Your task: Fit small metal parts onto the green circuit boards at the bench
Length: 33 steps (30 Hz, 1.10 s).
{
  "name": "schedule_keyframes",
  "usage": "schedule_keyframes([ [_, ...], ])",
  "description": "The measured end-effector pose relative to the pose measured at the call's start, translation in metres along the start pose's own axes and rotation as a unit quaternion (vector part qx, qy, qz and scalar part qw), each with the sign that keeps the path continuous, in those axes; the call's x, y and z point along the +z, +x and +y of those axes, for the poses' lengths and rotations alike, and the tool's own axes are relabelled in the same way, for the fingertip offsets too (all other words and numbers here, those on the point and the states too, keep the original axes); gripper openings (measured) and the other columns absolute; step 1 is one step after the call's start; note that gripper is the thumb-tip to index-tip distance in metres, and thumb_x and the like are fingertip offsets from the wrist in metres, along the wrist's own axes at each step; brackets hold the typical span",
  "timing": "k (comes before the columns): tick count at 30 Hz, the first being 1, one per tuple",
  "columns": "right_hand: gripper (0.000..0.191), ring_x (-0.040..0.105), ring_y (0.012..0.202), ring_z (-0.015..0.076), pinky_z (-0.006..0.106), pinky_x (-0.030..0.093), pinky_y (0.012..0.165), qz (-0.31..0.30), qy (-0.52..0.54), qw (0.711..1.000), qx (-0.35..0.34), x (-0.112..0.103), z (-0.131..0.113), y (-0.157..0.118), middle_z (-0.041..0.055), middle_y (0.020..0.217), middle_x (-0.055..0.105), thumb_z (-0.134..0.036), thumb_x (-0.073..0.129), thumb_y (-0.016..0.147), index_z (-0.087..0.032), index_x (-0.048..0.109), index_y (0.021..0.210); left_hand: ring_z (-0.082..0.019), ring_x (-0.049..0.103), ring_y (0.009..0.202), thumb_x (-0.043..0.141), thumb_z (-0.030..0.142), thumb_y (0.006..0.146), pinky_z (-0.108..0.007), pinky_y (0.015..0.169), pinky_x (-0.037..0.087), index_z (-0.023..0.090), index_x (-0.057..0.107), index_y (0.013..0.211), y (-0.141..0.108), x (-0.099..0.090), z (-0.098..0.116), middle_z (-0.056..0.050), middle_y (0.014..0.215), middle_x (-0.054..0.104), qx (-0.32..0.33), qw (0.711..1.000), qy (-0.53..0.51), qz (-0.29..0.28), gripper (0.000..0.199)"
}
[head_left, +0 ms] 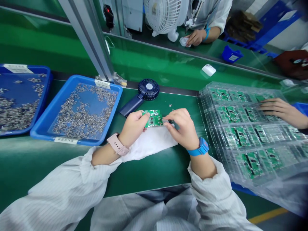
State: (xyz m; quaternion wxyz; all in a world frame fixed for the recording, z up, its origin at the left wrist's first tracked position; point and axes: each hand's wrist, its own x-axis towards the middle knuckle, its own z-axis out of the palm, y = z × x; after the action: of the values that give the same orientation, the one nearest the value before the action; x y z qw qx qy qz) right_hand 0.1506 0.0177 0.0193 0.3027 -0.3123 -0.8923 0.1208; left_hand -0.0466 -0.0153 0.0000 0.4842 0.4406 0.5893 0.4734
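My left hand (133,127) grips a small green circuit board (152,118) by its left edge, holding it just above a white cloth (149,142). My right hand (181,128) comes in from the right, its fingertips pinching a small metal part (166,121) at the board's right edge. The part is mostly hidden by my fingers, so its exact shape cannot be made out. A few tiny metal pieces (170,105) lie on the green bench just above the board.
Two blue trays (72,80) of small metal clips stand to my left, and a navy handheld fan (146,91) lies beyond the board. Clear stacked trays of green boards (243,136) fill the right, under a co-worker's hand (280,110). Another person's hand (196,38) works across the bench.
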Motion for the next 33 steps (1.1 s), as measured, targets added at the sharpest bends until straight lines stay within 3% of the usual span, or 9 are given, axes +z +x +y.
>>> schedule_keyframes([
  [7,0.005,0.054,0.086,0.0197,0.04,0.04,0.083,0.001,0.0,1.0,0.0,0.009,-0.001,0.001,0.0029,0.085,0.057,-0.024,0.058,0.093,-0.022,0.061,0.089,-0.009,0.046,0.044,0.052,0.031,0.087,-0.021,0.044,0.037,0.018,0.047,0.057,-0.001,0.001,0.0,0.004,0.046,0.047,-0.003,1.0,0.009,-0.006,0.034],
  [21,0.01,0.051,0.083,0.019,0.038,0.04,0.08,0.01,0.035,0.998,-0.048,0.016,0.002,0.003,0.0037,0.082,0.054,-0.016,0.048,0.093,-0.02,0.055,0.089,-0.01,0.044,0.045,0.052,0.035,0.085,-0.023,0.045,0.035,0.019,0.047,0.06,-0.002,-0.001,0.001,0.005,0.048,0.045,-0.018,1.0,0.01,-0.001,0.031],
  [33,0.016,0.05,0.083,0.0204,0.04,0.041,0.081,-0.028,-0.008,0.998,-0.053,0.019,0.001,0.003,0.0051,0.082,0.055,-0.014,0.044,0.095,-0.019,0.059,0.089,-0.01,0.044,0.047,0.05,0.036,0.087,-0.023,0.046,0.034,0.018,0.049,0.062,-0.001,0.0,-0.001,0.004,0.048,0.046,0.005,0.999,0.048,0.005,0.031],
])
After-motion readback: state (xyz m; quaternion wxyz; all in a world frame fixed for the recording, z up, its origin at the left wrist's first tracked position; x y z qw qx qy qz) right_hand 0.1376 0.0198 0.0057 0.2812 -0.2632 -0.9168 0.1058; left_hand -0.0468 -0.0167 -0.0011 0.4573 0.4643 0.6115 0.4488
